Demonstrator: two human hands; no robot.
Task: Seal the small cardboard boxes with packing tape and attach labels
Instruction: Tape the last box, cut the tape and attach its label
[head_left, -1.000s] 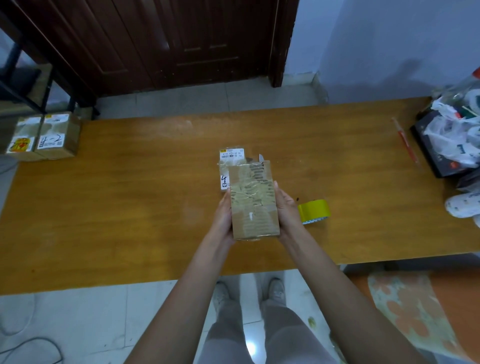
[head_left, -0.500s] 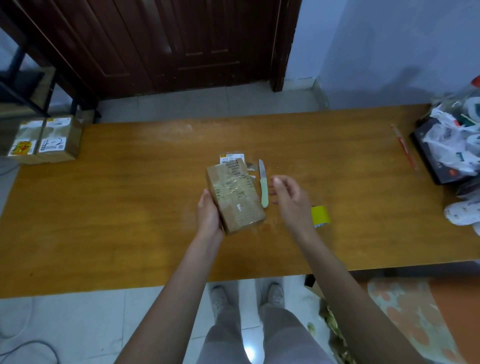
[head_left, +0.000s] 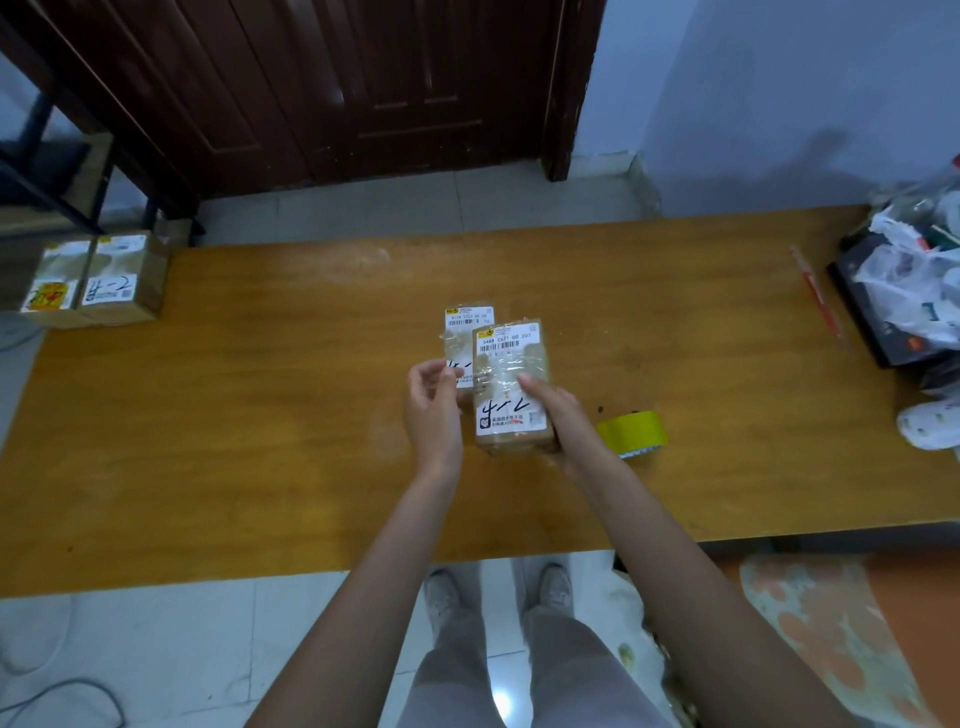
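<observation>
Tabletop (head_left: 260, 415) – smooth varnished wood, slight sheen. Centre box (head_left: 511, 384) – brown cardboard under glossy clear tape, white paper label. Tape roll (head_left: 631, 434) – glossy yellow plastic film.

The front box's label (head_left: 511, 382) reads "548A C671-00 207"; the label behind (head_left: 468, 318) is too blurred.
</observation>
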